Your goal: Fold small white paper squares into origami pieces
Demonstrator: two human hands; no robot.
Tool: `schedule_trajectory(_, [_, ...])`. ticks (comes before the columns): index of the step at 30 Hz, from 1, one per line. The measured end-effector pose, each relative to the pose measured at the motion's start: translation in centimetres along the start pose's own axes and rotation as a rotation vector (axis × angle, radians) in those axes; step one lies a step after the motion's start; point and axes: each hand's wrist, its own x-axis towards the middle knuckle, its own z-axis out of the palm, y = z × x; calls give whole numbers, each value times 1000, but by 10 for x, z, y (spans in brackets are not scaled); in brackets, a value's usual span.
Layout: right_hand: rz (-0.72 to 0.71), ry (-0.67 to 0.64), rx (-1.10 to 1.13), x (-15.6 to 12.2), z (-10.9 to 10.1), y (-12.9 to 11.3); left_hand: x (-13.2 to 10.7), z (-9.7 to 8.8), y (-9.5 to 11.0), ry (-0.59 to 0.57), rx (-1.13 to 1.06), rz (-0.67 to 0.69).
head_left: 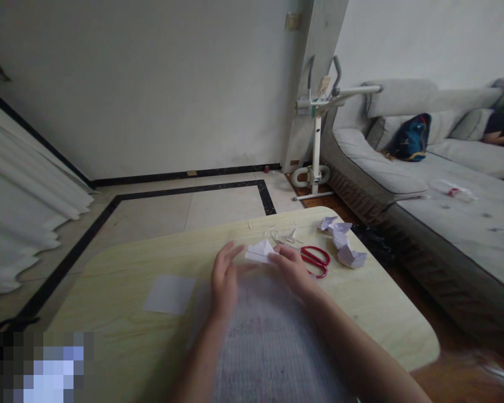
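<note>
A small folded white paper [260, 251], peaked in the middle with a flat band along its lower edge, is held up over the table. My right hand [292, 268] pinches its right end between thumb and fingers. Just left of the paper, my left hand [224, 280] has its fingers apart, slightly blurred, and holds nothing. Red-handled scissors [317, 262] lie right beside my right hand, their blades mostly hidden. Below my hands a large printed sheet [269, 341] covers the near part of the table.
On the pale wooden table [113, 285] lie a white paper square [170, 294], thin paper scraps [292, 234] and several folded paper pieces [341, 238]. Beyond stand a white exercise stand [317, 145] and a grey sofa [378, 168] with a blue backpack [414, 137]. A person's arm [502, 136] shows far right.
</note>
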Motion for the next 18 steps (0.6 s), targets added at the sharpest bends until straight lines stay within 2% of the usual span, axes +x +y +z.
schedule_trajectory(4, [-34,1,38,3,-2,1,3,-1,4,-60,-234,-128])
schedule_trajectory(7, [-51,-1,39,4,-3,1,6,-4,7,-126,-416,-162])
schedule_trajectory(9, [-58,-5,51,4,-3,1,9,-6,7,-131,-456,-192])
schedule_trajectory(13, [-47,-3,52,3,-2,2,8,-6,4,-69,-326,-183])
schedule_trajectory(16, [-38,-3,-48,1,0,3,2,-3,3,-30,-68,-76])
schedule_trajectory(18, [-31,-19,-115,-1,1,2,-3,-1,4,-72,112,-10])
